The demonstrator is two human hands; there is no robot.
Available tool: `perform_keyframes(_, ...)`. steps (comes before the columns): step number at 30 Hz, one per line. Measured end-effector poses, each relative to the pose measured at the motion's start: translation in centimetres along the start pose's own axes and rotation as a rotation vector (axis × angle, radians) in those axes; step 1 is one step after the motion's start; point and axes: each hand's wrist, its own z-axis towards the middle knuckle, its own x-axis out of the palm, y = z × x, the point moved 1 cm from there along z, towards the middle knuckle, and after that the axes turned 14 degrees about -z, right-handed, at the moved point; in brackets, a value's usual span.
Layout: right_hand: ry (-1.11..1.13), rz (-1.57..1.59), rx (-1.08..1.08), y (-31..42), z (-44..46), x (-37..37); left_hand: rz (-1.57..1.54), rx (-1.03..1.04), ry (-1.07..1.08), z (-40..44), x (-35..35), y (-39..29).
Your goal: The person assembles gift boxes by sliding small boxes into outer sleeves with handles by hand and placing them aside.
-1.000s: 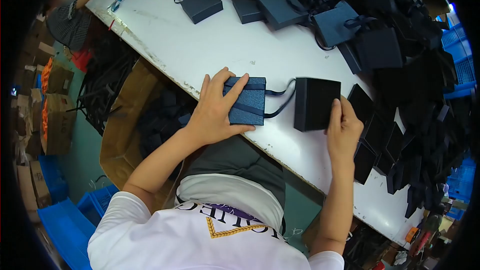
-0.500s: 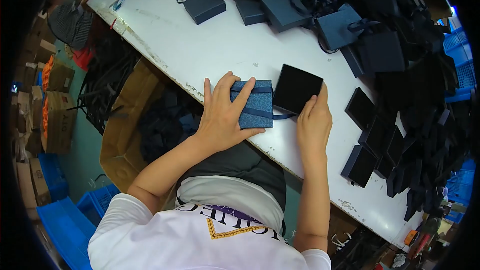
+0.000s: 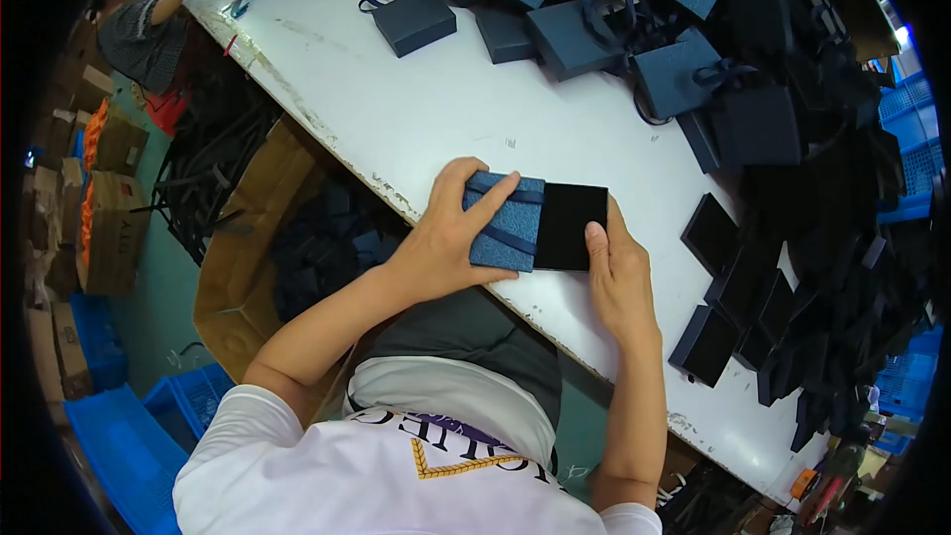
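Two hands (image 3: 461, 230) on two box parts, at the near edge of the counter (image 3: 426, 104).
The left grip clasps the blue sleeve (image 3: 515, 221), banded with ribbon; the right grip holds the black tray (image 3: 572, 228) by its outer end. Tray meets sleeve; insertion depth cannot be told. Dark blue boxes (image 3: 575, 40) lie piled beyond.

The wearer's two hands (image 3: 446, 243) (image 3: 624, 275) hold one blue cover (image 3: 511, 226) and one black tray (image 3: 573, 228); piled boxes (image 3: 575, 38) overlap beyond counting.
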Motion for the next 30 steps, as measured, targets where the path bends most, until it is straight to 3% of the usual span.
perform_keyframes(3,-0.023,0.024,-0.061,0.8,0.3,0.2,-0.039,-0.023,-0.029,-0.3,0.6,0.0)
perform_keyframes(5,0.11,-0.154,-0.034,4.7,-0.8,1.9,-0.024,0.039,-0.026,0.1,1.7,-0.8)
perform_keyframes(7,0.05,0.012,-0.089,4.2,-0.2,2.5,-0.06,-0.016,-0.082,0.0,1.9,-0.9)
perform_keyframes(10,0.186,-0.036,-0.157,4.0,1.2,2.1,-0.044,-0.056,-0.101,-0.9,0.9,-0.7)
perform_keyframes(12,0.192,-0.14,-0.316,2.4,3.7,2.2,0.045,-0.124,-0.111,-1.9,-1.3,-0.8)
perform_keyframes(14,0.077,-0.239,-0.251,3.1,7.2,1.3,0.194,-0.215,-0.181,-3.8,-4.3,-0.9)
perform_keyframes(15,-0.035,-0.28,-0.103,4.0,9.0,0.4,0.299,-0.276,-0.241,-5.1,-5.8,-0.9)
perform_keyframes(17,-0.549,-0.526,-0.237,1.6,13.8,2.0,0.596,-0.546,-0.398,-7.4,-7.5,-1.3)
perform_keyframes(18,-0.525,-0.503,-0.168,1.1,15.7,2.4,0.553,-0.612,-0.437,-8.3,-8.1,-1.0)
perform_keyframes(23,-0.28,-0.268,0.063,2.3,18.7,1.3,0.361,-0.443,-0.375,-6.4,-7.6,-1.5)
perform_keyframes(26,-0.36,-0.078,-0.09,1.9,13.8,0.6,0.242,-0.291,-0.275,-3.6,-6.1,-1.5)
perform_keyframes(30,-0.324,-0.18,-0.166,0.3,2.8,1.1,0.087,-0.195,-0.174,0.6,-4.4,-1.9)
